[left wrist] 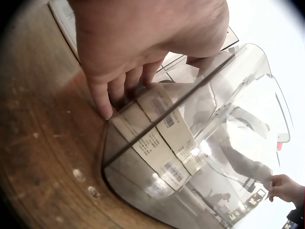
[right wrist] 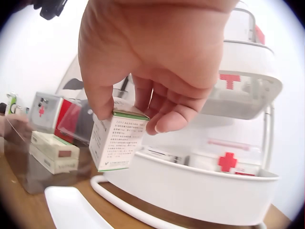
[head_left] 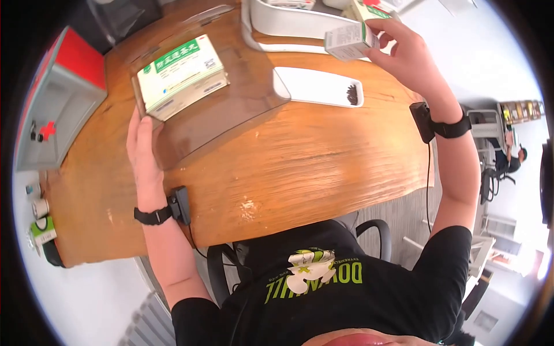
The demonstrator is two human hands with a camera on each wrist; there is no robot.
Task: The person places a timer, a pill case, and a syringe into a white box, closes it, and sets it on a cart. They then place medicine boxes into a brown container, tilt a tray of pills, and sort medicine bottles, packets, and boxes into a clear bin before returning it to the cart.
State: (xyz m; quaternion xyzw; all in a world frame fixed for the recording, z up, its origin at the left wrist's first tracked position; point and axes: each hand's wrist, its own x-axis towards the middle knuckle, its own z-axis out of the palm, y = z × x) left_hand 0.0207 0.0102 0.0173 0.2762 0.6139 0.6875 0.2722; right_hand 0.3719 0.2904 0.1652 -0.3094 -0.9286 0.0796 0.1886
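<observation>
My right hand (head_left: 407, 55) pinches a small white medicine carton (head_left: 347, 41) with green edging and fine print, held in the air in front of a white shelf organizer. In the right wrist view, the carton (right wrist: 121, 140) hangs from the thumb and fingertips. My left hand (head_left: 144, 150) grips the near-left side of a smoky see-through bin (head_left: 208, 124) on the wooden table. Green-and-white medicine boxes (head_left: 182, 75) lie stacked in the bin. Through its wall, the left wrist view shows their printed sides (left wrist: 155, 143) beside the fingers.
The white tiered organizer (right wrist: 190, 195) stands at the back right, with red-cross packages (right wrist: 228, 162) inside. A white tray (head_left: 323, 86) with small dark pieces lies before it. A grey-and-red case (head_left: 63, 109) stands at left. Another person (head_left: 511, 161) sits far off at right.
</observation>
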